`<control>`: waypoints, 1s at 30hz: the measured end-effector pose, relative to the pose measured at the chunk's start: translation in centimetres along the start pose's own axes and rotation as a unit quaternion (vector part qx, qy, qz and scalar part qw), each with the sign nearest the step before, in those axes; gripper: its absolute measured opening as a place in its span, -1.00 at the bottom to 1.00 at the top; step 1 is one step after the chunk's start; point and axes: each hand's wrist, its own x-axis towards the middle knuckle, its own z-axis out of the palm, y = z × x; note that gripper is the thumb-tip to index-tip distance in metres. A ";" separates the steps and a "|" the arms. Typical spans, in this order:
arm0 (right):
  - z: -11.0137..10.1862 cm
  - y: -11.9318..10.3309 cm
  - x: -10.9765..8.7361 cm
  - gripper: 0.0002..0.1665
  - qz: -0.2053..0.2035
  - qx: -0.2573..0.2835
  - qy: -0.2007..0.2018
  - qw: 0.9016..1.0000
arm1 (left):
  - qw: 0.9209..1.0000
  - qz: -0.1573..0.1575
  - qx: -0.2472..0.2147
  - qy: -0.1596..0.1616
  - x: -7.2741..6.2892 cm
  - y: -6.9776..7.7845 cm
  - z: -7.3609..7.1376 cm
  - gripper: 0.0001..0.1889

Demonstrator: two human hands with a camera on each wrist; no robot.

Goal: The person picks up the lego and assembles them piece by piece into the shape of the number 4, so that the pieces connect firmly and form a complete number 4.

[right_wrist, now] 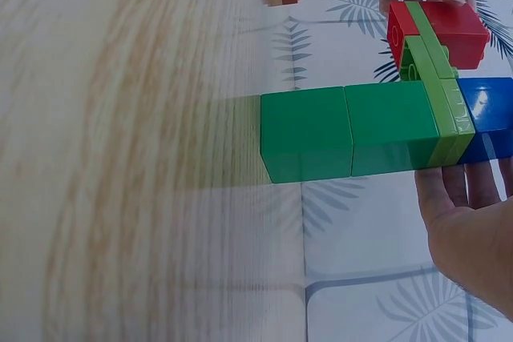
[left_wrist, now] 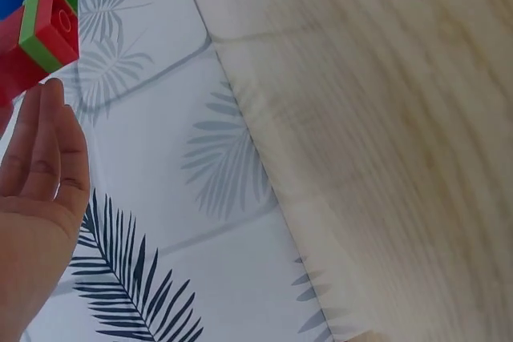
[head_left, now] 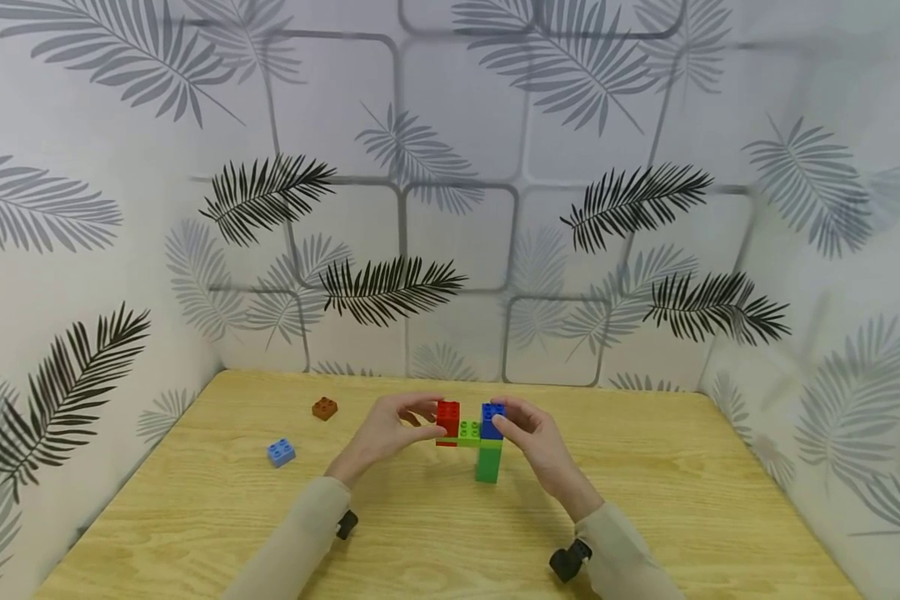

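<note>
In the head view, both forearms are reached forward over the table (head_left: 420,542), the wrists turned inward. By the left hand (head_left: 390,429), the red block (head_left: 448,417) is pinched between thumb and bent fingers; by the right hand (head_left: 543,446), the blue block (head_left: 489,427) is pinched likewise. Both blocks top a lime strip (head_left: 468,442), whose right end is borne by a green tower (head_left: 487,465); the build is set nearer the table's far edge, about midway between its side edges. Toward the far left corner lies a brown block (head_left: 325,408), and nearer the left edge a light blue block (head_left: 281,452).

In the left wrist view, the left fingers are seen nearly straight, close together, their tips at the red end; the thumb is mostly cut off.

In the right wrist view, the tower is shown as two glossy green blocks, with a lower red block (right_wrist: 396,35) fixed under the strip's other end, off the table. The right fingers are partly hidden behind the blue block.
</note>
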 end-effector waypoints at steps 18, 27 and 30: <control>-0.1 -0.3 -0.1 -0.49 -0.001 -0.013 -0.002 1.000 | 0.995 -0.072 -0.064 0.020 -0.6 -1.9 -4.5 -0.70; -0.2 -0.4 -0.2 -0.46 0.004 -0.015 -0.007 1.000 | 0.985 -0.135 -0.061 0.093 -1.1 -3.9 -6.9 -0.72; -0.1 -0.4 -0.1 -0.44 0.004 -0.010 -0.011 1.000 | 0.974 -0.162 -0.073 0.141 -1.2 -4.6 -7.5 -0.73</control>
